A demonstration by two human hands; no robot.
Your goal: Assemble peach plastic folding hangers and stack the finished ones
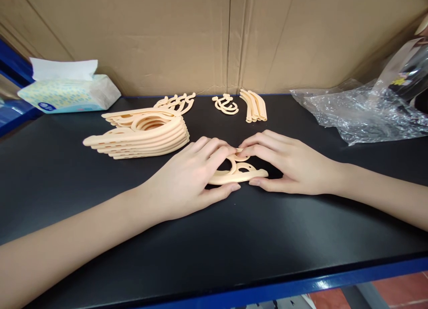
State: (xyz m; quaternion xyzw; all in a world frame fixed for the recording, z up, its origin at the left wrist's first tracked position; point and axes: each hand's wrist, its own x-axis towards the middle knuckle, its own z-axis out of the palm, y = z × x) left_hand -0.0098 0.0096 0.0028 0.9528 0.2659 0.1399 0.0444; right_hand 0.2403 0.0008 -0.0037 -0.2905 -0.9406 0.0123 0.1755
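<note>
A flat peach plastic hanger piece [239, 174] lies on the black worktop [214, 237], in the middle and close to the front edge. Both hands are on it. The left hand [192, 179] covers its left end, fingers pressed on top and thumb along the near edge. The right hand [287, 164] grips the right end the same way. The fingertips of both hands meet over a small hook part [241, 157] at the top of the piece; whether that part is seated or loose cannot be told.

Just left of the hands is a stack of similar pieces [143, 135]. Behind, against the cardboard wall [167, 37], lie loose hooks [225, 105] and a few curved strips [254, 106]. A tissue box [67, 95] sits far left and a crumpled plastic bag [361, 110] far right.

The plastic looks thin, so uneven pressure from the fingertips could probably bend or snap the hook part. The left wrist is near the stack, and a sideways nudge could topple it.
</note>
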